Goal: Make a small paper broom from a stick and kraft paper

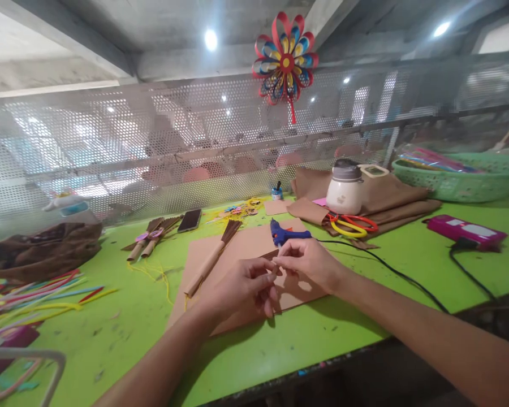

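My left hand [252,285] and my right hand [309,263] meet fingertip to fingertip over a sheet of brown cardboard [254,240]. Both are closed in a pinch, and whatever they hold is too small or hidden to make out. Just behind the right hand lies a blue glue gun [294,234], its black cord running off to the right. To the left of my hands, a rolled brown paper piece [207,263] with a fringed dark end rests on the cardboard. A dark brown edge [271,255] shows behind my fingers, partly covered.
Two similar fringed bundles [148,240] and a phone [189,221] lie at left. Pipe cleaners [38,299] and brown cloth [42,251] are farther left. At right stand a white bottle [344,189], scissors [354,226], a purple power strip [466,232] and a green basket [458,183].
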`<state>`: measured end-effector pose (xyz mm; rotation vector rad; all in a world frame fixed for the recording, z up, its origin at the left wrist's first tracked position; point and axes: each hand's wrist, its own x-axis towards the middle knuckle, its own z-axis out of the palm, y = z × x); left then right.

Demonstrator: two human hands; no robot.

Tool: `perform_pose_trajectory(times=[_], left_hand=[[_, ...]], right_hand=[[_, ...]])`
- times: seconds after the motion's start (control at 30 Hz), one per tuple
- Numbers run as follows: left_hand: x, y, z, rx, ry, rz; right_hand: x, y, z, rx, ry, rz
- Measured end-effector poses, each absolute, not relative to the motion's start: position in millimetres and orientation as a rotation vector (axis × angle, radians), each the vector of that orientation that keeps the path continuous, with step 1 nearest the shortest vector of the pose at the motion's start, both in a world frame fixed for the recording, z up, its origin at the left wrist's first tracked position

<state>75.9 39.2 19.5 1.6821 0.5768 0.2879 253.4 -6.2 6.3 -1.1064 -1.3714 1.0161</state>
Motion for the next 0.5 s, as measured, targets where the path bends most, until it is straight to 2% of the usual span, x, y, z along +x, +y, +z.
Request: perform_pose_trajectory(times=[0.2,0.5], left_hand=[[76.2,45.0,14.7,1.861,0.690,0.328],[68.6,52.1,13.9,2.135,0.820,0.496]], right_hand=[[259.8,-2.1,5.3,-1.061,-1.307,0.965],[264.1,0.1,5.2,-0.965,-1.155,1.072]])
